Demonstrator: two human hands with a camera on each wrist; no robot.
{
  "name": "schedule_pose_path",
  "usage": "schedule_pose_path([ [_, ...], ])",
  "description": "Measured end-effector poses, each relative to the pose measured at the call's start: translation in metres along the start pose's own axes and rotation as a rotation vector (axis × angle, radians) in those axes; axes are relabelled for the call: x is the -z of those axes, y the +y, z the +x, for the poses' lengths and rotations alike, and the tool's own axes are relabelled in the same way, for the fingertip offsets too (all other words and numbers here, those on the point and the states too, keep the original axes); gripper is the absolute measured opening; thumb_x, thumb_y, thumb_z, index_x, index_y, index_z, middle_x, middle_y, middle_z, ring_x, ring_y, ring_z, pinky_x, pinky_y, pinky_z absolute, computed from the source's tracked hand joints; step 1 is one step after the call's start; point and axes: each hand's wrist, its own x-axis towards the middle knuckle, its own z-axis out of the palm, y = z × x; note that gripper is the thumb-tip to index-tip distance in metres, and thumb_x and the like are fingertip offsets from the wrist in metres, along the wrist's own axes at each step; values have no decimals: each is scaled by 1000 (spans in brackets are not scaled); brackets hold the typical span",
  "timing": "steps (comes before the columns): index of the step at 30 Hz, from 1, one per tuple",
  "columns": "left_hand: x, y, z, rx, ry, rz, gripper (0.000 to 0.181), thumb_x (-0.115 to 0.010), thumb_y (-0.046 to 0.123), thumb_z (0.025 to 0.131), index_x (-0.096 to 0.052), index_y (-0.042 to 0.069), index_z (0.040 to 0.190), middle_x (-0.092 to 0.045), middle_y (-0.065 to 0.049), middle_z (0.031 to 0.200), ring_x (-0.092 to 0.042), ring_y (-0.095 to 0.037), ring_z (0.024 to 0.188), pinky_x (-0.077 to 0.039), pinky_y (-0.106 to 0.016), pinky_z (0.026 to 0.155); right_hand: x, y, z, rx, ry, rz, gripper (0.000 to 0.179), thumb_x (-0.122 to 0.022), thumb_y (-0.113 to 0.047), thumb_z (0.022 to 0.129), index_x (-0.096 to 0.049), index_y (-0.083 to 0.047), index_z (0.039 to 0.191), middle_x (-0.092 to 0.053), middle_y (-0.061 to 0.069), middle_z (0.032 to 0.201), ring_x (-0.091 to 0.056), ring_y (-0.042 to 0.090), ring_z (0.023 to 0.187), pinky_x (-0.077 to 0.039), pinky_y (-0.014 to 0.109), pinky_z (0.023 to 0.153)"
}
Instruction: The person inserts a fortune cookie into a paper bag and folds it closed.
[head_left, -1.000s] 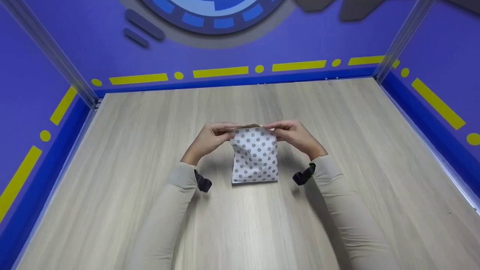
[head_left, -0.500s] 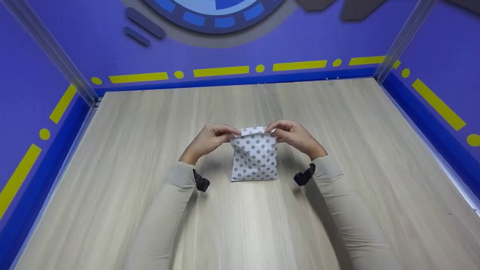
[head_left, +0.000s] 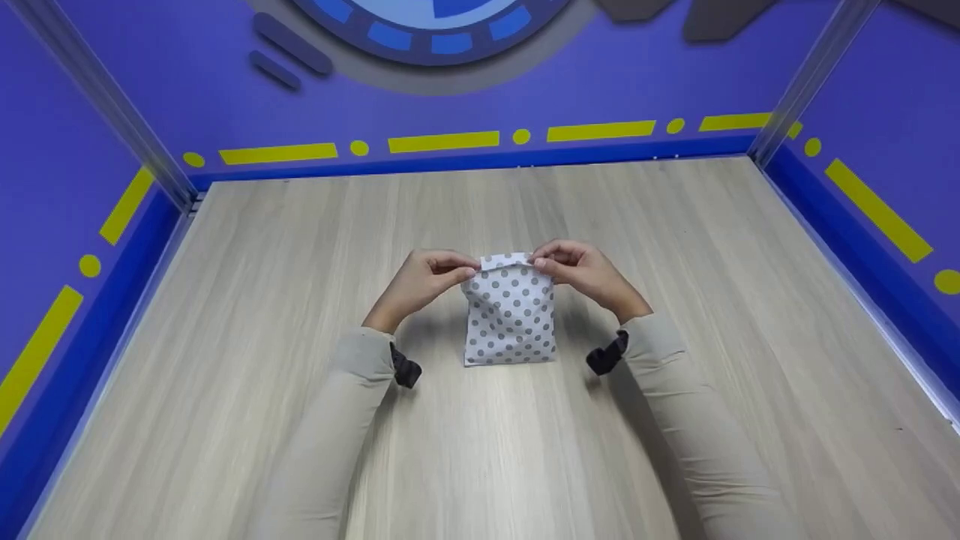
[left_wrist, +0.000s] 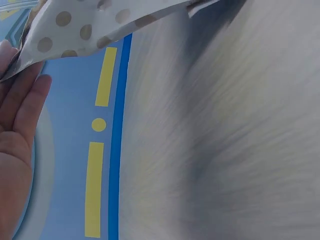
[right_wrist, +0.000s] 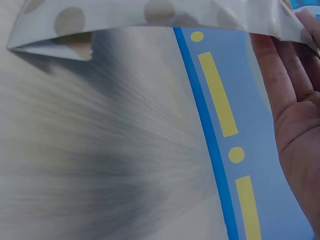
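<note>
A white paper bag with grey polka dots [head_left: 511, 319] stands out in the middle of the head view, its top edge folded over into a narrow flap [head_left: 504, 261]. At the bag's upper left corner, my left hand [head_left: 422, 283] pinches the folded edge between thumb and fingers. My right hand [head_left: 589, 274] pinches the upper right corner the same way. Both wrist views show the dotted paper [left_wrist: 86, 31] held at the fingers, with the bag's end raised off the table. What the bag contains, if anything, is hidden.
The bag is over a wood-grain table [head_left: 495, 465]. Blue-purple panels with yellow dashes [head_left: 442, 142] wall off its back and sides. Metal corner posts [head_left: 814, 75] rise at both back corners. Each wrist wears a black camera mount [head_left: 607, 354].
The bag's top edge, earlier showing a brown opening, is now folded down toward me as a dotted flap. Both hands stay at the top corners, with the thumbs now over the fold.
</note>
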Motion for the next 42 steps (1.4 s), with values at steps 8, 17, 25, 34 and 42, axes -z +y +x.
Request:
schedule_pose_path([
  [8, -7, -1, 2, -48, 55, -3, 14, -68, 9, 88, -75, 5, 100, -73, -10, 102, -67, -10, 87, -53, -20, 77, 1, -2, 1, -13, -25, 19, 45, -64, -17, 93, -52, 3, 131, -72, 5, 101, -68, 16, 91, -56, 28, 77],
  [17, -9, 2, 3, -22, 90, 20, 14, -67, 7, 89, -75, 5, 100, -73, -10, 102, -65, -11, 87, -51, -17, 75, -3, -17, 4, 22, -23, -229, 35, -66, -24, 91, -65, -9, 123, -66, 8, 118, -61, 15, 88, -50, 22, 73],
  [25, -11, 5, 5, -29, 80, 18, 16, -63, 1, 90, -72, -2, 103, -71, -17, 105, -66, -17, 91, -51, -17, 77, -18, -35, 15, 47, -24, -447, 34, -65, -32, 92, -70, -7, 115, -71, 9, 109, -66, 17, 90, -52, 24, 77],
  [34, -15, 11, 3, -85, 73, -18, 19, -63, 2, 90, -69, 2, 108, -71, -14, 105, -67, -19, 93, -52, -21, 79, -30, -46, 19, 115, -38, -518, 16, -70, -17, 88, -74, -4, 97, -72, 10, 90, -59, 13, 75, -47, 20, 68],
  [42, -31, 20, 5, -131, 108, 169, 16, -66, 17, 91, -73, 5, 99, -74, -6, 96, -68, -13, 85, -54, -25, 77, -38, -46, 16, 195, -22, -582, 13, -70, -14, 88, -75, -4, 93, -73, 8, 87, -62, 15, 72, -49, 23, 66],
])
